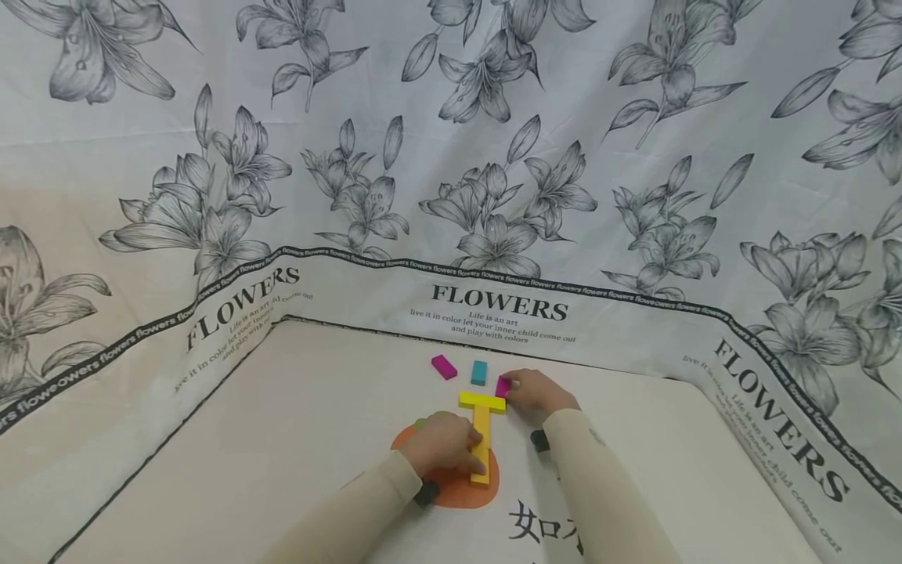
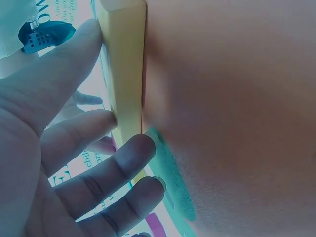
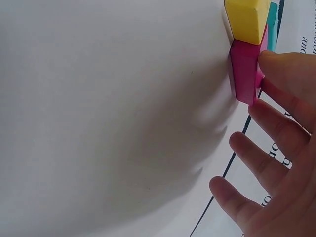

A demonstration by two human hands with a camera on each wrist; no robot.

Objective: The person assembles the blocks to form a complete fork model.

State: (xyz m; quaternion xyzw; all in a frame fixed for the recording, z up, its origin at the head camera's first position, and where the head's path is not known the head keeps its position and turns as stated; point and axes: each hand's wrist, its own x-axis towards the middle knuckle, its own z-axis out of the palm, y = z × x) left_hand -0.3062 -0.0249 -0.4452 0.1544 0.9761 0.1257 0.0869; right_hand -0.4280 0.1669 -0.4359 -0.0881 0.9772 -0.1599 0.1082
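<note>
In the head view, my left hand lies beside a long orange-yellow block, with thumb and index fingertips touching its left side. The left wrist view shows that hand's fingers fairly straight and spread along the block. A shorter bright yellow block lies across the far end of the long one, forming a T. My right hand pinches a magenta block by the right end of the yellow crosspiece. In the right wrist view this magenta block touches the yellow block.
Beyond the T lie another magenta block and a teal block. An orange printed shape is under the long block, with dark printed characters nearer. A floral curtain hangs around the table.
</note>
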